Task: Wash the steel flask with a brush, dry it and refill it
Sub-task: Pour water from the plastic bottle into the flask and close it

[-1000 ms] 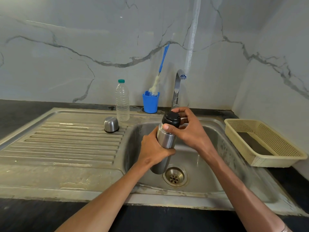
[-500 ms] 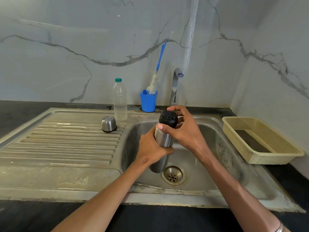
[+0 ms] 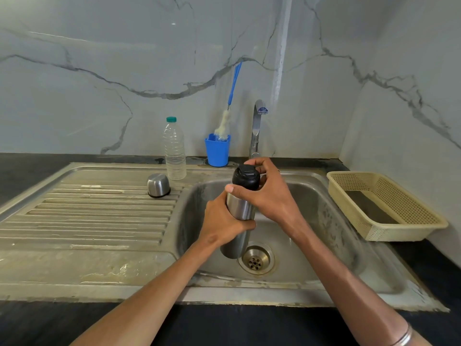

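Black stone surface [image 3: 37, 325] runs along the nearest edge, and your two forearms reach over it, the right one with thin bangles [image 3: 403, 337] at the wrist. Past it lies the worn steel sink [image 3: 321, 196], its drain [image 3: 257, 258] just beside the foot of the steel flask [image 3: 240, 211]. You hold the flask upright, slightly tilted, over the basin. Your left hand [image 3: 222, 221] wraps round its middle, fingers curled tight against the metal. Your right hand [image 3: 269, 196] curls over the black stopper [image 3: 245, 177] at the flask's top, thumb on the near side and fingers round the back. No brand or lettering can be read on the flask or the stopper.

To your left the ribbed drainboard [image 3: 87, 216] carries the steel cup lid [image 3: 158, 185], mouth down, and just behind it a clear plastic bottle [image 3: 174, 151] with a green cap; any label on it is too faint to read. To your right a cream plastic basket [image 3: 384, 206] sits on the surface against the wall.

Farther back a blue cup [image 3: 217, 152] holds the bottle brush [image 3: 228, 113], bristles down and blue handle leaning on the wall. The tap [image 3: 257, 126] stands beside it, before grey-veined marble [image 3: 124, 71].
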